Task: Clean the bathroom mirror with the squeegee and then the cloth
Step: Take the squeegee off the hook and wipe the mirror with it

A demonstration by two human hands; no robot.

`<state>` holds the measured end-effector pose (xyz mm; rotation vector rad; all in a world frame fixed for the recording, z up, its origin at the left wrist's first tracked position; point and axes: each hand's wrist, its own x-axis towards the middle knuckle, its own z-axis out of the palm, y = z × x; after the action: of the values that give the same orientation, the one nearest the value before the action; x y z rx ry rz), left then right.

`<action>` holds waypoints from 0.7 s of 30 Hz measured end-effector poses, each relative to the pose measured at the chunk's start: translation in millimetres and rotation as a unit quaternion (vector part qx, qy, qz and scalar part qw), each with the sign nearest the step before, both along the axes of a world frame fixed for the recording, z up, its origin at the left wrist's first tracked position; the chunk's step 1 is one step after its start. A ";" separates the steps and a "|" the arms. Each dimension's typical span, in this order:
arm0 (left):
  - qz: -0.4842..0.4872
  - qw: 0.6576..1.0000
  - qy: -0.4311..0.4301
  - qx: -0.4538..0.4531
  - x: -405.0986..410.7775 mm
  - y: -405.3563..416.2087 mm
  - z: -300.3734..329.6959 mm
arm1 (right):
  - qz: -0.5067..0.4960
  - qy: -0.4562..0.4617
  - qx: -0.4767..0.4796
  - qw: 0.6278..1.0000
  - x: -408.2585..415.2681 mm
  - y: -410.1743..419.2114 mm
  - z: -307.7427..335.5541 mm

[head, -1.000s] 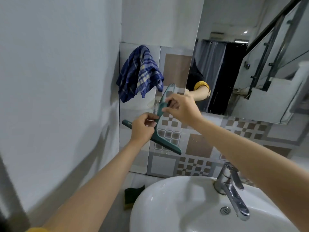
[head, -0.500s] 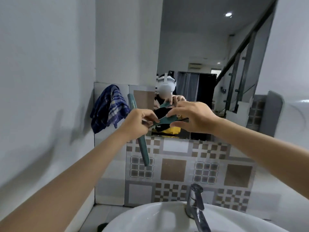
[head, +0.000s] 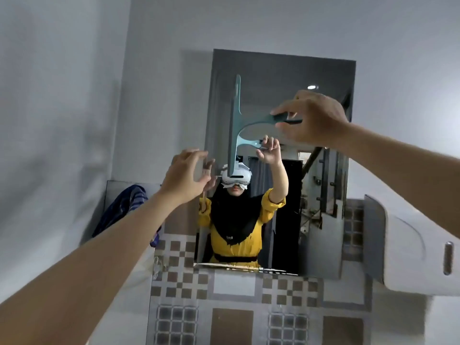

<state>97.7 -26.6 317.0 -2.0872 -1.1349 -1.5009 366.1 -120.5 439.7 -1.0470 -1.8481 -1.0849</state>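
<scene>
The right hand's [head: 315, 118] fingers [head: 282, 109] pinch the teal squeegee [head: 235, 125] by its handle, blade upright against the mirror [head: 281, 78] near its left edge, while the left hand [head: 185, 176] hovers empty, loosely spread, above the hanging checked cloth [head: 124, 210].

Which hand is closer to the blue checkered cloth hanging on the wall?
The left hand. It hovers open above and to the right of the cloth, near the mirror's left edge. The right hand is far off to the right, gripping the squeegee handle.
</scene>
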 end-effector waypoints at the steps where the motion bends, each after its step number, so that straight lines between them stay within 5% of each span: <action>1: 0.008 1.000 0.003 -0.018 -1.1 4.7 5.2 | -0.001 -0.002 0.004 1.000 -2.3 2.4 13.4; 11: 0.137 0.975 0.141 -0.106 -6.3 64.2 34.5 | -0.026 -0.057 0.016 0.998 -38.4 40.6 98.2; 21: 0.136 0.976 0.106 -0.132 -7.9 89.0 24.9 | -0.027 -0.057 0.008 0.998 -57.9 77.3 123.8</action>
<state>89.7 62.4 341.9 -2.0875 -1.5287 -1.0232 308.1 -43.3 563.5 -1.0507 -1.9076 -1.2121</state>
